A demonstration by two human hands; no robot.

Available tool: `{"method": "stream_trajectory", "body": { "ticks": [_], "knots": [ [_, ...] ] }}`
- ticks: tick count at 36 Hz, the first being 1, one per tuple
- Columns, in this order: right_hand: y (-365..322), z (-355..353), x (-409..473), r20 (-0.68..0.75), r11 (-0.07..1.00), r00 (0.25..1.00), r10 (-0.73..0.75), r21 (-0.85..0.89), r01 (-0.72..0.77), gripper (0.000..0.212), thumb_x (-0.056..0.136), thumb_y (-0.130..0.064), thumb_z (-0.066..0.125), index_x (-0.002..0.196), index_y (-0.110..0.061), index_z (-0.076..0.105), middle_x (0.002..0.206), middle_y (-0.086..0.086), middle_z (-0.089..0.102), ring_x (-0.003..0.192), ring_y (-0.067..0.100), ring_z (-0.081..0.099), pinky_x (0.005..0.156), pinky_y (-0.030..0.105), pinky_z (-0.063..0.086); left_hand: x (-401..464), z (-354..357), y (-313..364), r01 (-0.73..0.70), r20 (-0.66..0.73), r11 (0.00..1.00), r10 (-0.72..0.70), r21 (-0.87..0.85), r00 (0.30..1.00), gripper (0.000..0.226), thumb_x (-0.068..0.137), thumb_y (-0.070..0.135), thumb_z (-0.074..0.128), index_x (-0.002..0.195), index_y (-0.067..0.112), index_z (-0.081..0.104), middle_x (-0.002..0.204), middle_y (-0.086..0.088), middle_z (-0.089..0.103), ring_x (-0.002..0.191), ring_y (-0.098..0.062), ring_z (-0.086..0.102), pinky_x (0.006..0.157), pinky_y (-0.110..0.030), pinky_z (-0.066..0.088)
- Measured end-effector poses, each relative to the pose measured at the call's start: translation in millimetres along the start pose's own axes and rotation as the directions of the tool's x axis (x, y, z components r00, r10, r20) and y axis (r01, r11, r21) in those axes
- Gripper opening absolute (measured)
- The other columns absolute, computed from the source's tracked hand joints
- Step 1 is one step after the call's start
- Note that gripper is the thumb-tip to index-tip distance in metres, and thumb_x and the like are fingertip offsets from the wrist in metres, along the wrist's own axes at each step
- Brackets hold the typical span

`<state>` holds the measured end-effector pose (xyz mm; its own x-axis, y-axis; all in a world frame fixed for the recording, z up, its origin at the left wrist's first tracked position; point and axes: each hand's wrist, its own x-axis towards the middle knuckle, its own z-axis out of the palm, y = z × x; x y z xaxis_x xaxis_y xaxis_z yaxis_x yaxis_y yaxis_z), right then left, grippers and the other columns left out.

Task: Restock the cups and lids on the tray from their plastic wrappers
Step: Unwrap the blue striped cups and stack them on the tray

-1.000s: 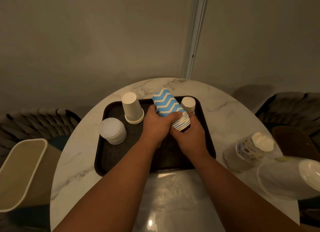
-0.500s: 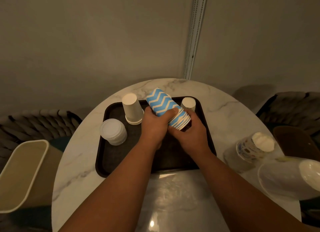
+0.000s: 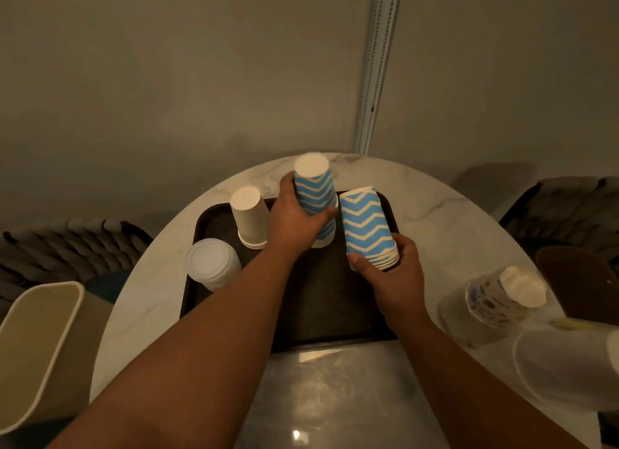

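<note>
Two cup stacks, at 12 o'clock (image 3: pixel 315 197) and 1 o'clock (image 3: pixel 366 227) on the tray (image 3: pixel 335 314), show blue and cream chevrons. The tray is dark brown. A plain cream cup stack (image 3: pixel 249 216) stands at 11 o'clock, white lids (image 3: pixel 211 264) at 9. The table (image 3: pixel 452 221) is white marble, grey-veined.

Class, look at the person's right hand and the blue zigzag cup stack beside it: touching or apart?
Touching. The head view shows the right hand gripping the lower end of the right-side blue zigzag cup stack, thumb and fingers wrapped around its rims.
</note>
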<state>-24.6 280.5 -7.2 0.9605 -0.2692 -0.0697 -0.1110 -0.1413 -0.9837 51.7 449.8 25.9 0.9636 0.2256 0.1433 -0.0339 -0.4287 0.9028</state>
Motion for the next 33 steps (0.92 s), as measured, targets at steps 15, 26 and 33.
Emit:
{"method": "stream_trajectory", "body": {
  "ticks": [15, 26, 33],
  "knots": [
    [-8, 1, 8, 0.084, 0.998, 0.996, 0.031, 0.055, -0.036, 0.068, 0.06, -0.034, 0.089, 0.114, -0.031, 0.048, 0.109, -0.01, 0.066, 0.095, 0.004, 0.068, 0.078, 0.022, 0.056, -6, 23, -44, 0.182, 0.099, 0.978, -0.192, 0.101, 0.976, 0.084, 0.068, 0.02, 0.088, 0.137, 0.017, 0.04, 0.134, -0.002, 0.057, 0.122, -0.018, 0.057, 0.101, -0.034, 0.047],
    [-16, 16, 8, 0.16, 0.959, 0.987, 0.031, 0.275, -0.074, 0.075, 0.055, -0.034, 0.095, 0.119, -0.03, 0.058, 0.118, 0.003, 0.069, 0.11, 0.021, 0.067, 0.094, 0.04, 0.053, -36, -7, 3, 0.081, -0.279, 0.988, -0.115, -0.132, 0.953, 0.045, 0.087, 0.029, 0.073, 0.124, 0.013, 0.053, 0.109, 0.003, 0.064, 0.099, -0.001, 0.061, 0.083, -0.009, 0.045],
    [-27, 28, 0, 0.238, 0.96, 0.971, 0.014, 0.267, -0.08, 0.08, 0.062, -0.017, 0.09, 0.132, -0.015, 0.049, 0.124, 0.008, 0.065, 0.11, 0.017, 0.066, 0.094, 0.036, 0.054, -51, -3, 34, 0.388, 0.192, 0.756, -0.339, -0.527, 0.921, 0.06, 0.073, 0.028, 0.083, 0.123, 0.015, 0.052, 0.114, -0.003, 0.07, 0.099, -0.015, 0.071, 0.086, -0.036, 0.059]
  ]
}}
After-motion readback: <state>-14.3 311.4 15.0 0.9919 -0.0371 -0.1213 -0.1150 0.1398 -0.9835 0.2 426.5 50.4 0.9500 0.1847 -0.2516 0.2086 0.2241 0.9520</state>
